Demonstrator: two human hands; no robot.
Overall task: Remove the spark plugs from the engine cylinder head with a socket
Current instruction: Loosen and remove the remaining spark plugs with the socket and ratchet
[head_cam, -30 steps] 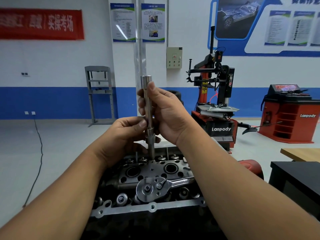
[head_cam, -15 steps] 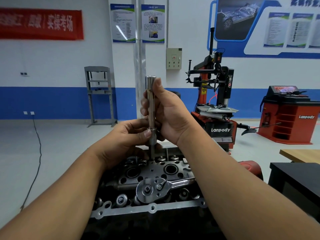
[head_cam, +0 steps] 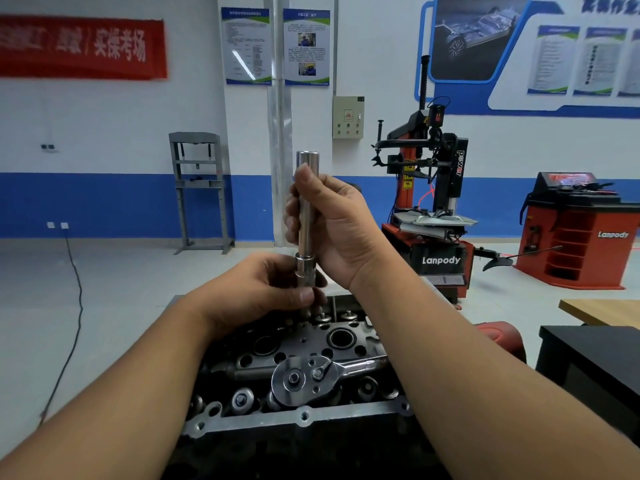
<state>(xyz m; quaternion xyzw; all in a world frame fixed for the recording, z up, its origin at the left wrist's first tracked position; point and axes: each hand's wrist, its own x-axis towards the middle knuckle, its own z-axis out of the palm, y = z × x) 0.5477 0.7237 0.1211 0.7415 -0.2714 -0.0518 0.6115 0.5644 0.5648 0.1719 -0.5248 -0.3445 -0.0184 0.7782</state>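
Socket (head_cam: pixel 307 202): upright above the cylinder head (head_cam: pixel 311 344), toward 12 o'clock.
Right hand (head_cam: pixel 332 230): wrapped round its upper barrel.
Left hand (head_cam: pixel 263 289): pinching the lower collar.
Handling: likely rigid, weighty, slick steel; grip mid-barrel.
Ratchet (head_cam: pixel 311 374): lying at 6 o'clock.

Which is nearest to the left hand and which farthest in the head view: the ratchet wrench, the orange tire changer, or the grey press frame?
From the left hand:
1. Ratchet wrench, lying on the cylinder head just below the hand.
2. Grey press frame, against the back wall, left.
3. Orange tire changer, back right.
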